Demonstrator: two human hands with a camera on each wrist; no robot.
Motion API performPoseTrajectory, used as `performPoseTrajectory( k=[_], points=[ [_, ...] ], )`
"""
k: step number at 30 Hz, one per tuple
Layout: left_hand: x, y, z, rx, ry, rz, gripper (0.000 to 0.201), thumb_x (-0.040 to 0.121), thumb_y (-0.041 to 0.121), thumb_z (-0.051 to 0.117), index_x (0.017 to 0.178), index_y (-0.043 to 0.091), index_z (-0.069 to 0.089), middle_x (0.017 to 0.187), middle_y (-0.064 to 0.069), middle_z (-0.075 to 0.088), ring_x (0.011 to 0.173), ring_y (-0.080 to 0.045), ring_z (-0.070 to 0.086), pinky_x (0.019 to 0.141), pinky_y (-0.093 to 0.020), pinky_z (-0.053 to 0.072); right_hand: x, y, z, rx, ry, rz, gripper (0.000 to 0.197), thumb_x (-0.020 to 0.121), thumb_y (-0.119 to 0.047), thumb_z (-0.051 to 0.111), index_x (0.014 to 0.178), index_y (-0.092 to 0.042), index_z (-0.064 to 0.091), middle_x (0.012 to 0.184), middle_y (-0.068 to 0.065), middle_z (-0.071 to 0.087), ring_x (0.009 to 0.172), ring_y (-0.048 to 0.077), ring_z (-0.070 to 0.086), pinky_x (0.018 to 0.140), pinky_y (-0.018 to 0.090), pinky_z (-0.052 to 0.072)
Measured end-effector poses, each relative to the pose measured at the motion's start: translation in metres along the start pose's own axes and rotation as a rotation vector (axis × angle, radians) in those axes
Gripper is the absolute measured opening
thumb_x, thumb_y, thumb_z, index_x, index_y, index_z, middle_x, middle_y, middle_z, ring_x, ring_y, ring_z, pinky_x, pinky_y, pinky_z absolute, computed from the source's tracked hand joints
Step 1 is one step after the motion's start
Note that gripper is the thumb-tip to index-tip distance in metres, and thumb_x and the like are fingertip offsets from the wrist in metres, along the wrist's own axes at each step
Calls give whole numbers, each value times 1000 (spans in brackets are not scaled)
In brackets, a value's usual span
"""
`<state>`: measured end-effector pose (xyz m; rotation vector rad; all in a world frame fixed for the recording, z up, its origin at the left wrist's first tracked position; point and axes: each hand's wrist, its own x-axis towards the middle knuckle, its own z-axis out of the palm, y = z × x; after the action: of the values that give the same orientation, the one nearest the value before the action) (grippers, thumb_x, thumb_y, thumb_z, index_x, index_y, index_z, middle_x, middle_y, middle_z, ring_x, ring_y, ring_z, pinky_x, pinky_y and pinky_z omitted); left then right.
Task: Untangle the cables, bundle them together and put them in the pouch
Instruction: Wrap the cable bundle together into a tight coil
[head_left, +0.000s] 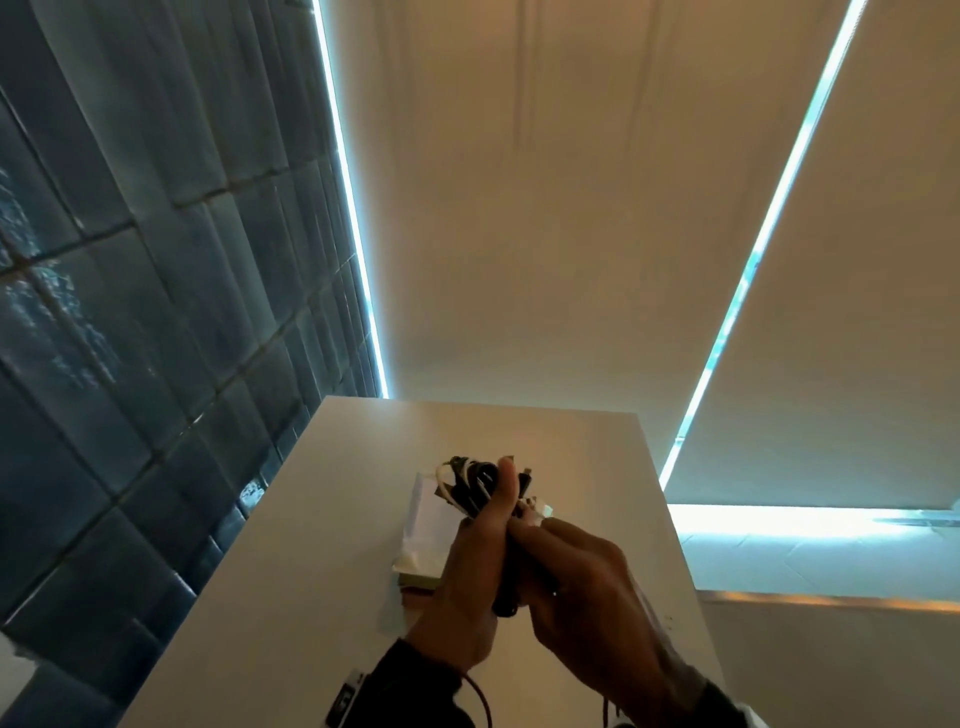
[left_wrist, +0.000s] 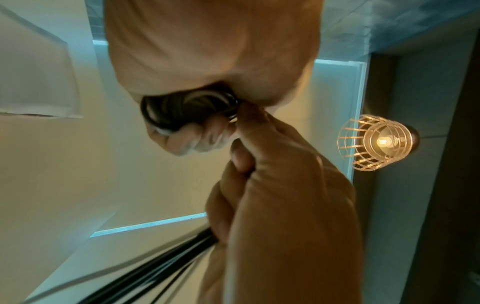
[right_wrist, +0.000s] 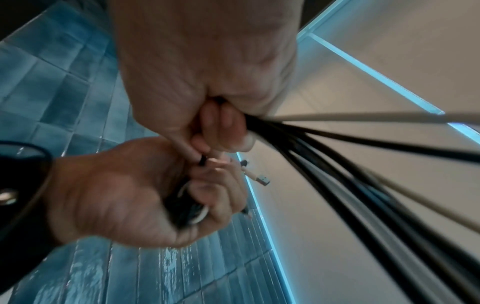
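Above the white table (head_left: 291, 597), both hands hold a coiled bundle of black and white cables (head_left: 471, 480). My left hand (head_left: 493, 514) grips the coil, thumb pointing up along it; in the left wrist view its fingers (left_wrist: 182, 139) curl round the loops (left_wrist: 187, 107). My right hand (head_left: 561, 551) meets it from the right and grips the loose strands (right_wrist: 337, 164), pinching at the coil (left_wrist: 241, 117). A white plug (right_wrist: 261, 178) dangles past the left hand (right_wrist: 207, 191). The white pouch (head_left: 428, 525) lies flat on the table under the hands, partly hidden by them.
Dark blue tiled wall (head_left: 130, 312) borders the table on the left. Pale roller blinds (head_left: 519, 208) hang behind it, and a sill (head_left: 831, 561) lies past the table's right edge. A lit cage lamp (left_wrist: 376, 144) hangs on the wall.
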<state>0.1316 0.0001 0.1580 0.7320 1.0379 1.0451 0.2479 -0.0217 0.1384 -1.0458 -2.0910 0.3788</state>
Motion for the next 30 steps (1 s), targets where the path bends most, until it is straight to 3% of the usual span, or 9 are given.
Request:
performPoseTrajectory(
  k=[3, 7, 10, 13, 16, 18, 20, 24, 30],
  points=[
    [10, 3, -8, -59, -18, -16, 55, 73, 67, 56, 81, 14, 70, 80, -4, 71, 83, -19, 67, 76, -37, 52, -3, -1, 9, -48, -39, 59, 42, 91, -25, 54, 127, -37, 36, 101, -17, 62, 83, 7, 65, 71, 22, 57],
    [15, 19, -10, -286, -103, -18, 46, 76, 57, 56, 68, 12, 52, 68, -3, 50, 64, -15, 51, 70, -31, 47, -9, -4, 13, 118, 15, 226, 14, 95, -42, 49, 94, -34, 37, 75, -32, 59, 63, -2, 59, 53, 13, 43],
    [21, 36, -20, -470, -87, -4, 43, 83, 53, 54, 61, 15, 53, 59, 1, 49, 58, -14, 49, 75, -33, 44, -33, 4, 10, 276, -7, 319, 28, 93, -54, 47, 83, -28, 45, 62, -6, 56, 48, 6, 43, 49, 17, 31],
    [28, 55, -36, -498, -25, 51, 50, 87, 55, 53, 52, 22, 39, 45, 7, 34, 40, -8, 35, 53, -26, 36, -65, 26, 9, 312, -178, 542, 35, 92, -44, 54, 73, -17, 63, 55, 3, 48, 49, 15, 44, 50, 21, 33],
    [26, 54, -37, -425, -14, 102, 52, 87, 54, 55, 52, 22, 33, 40, 9, 25, 35, -6, 24, 40, -23, 25, -71, 48, 5, 323, -297, 636, 57, 83, -76, 39, 92, -30, 71, 85, -8, 71, 85, 5, 66, 77, 17, 49],
    [22, 42, -22, -368, -47, 96, 50, 88, 51, 56, 54, 20, 38, 41, 9, 26, 34, -6, 23, 38, -22, 25, -52, 40, -1, 309, -163, 535, 52, 80, -78, 35, 113, -48, 62, 112, -27, 65, 109, -10, 56, 95, 16, 45],
    [19, 28, -5, -327, -97, 76, 39, 86, 43, 62, 60, 16, 49, 43, 8, 28, 35, -5, 24, 38, -21, 28, -26, 27, 4, 479, -160, 454, 44, 90, -63, 42, 121, -38, 60, 114, -18, 68, 109, -2, 61, 92, 25, 49],
    [24, 37, -3, -302, -72, 110, 24, 80, 30, 66, 74, 10, 57, 46, 5, 35, 39, -8, 36, 53, -26, 35, -5, 3, 18, 784, -121, 503, 47, 89, -61, 50, 92, -16, 63, 58, -8, 53, 48, 8, 45, 44, 23, 37],
    [30, 57, -31, -324, -95, 12, 39, 81, 35, 60, 51, 15, 48, 60, -3, 51, 64, -20, 54, 81, -41, 43, -14, 11, 17, 684, -195, 510, 53, 97, -53, 38, 77, -9, 60, 55, -10, 44, 49, 3, 38, 47, 18, 32]
  ],
)
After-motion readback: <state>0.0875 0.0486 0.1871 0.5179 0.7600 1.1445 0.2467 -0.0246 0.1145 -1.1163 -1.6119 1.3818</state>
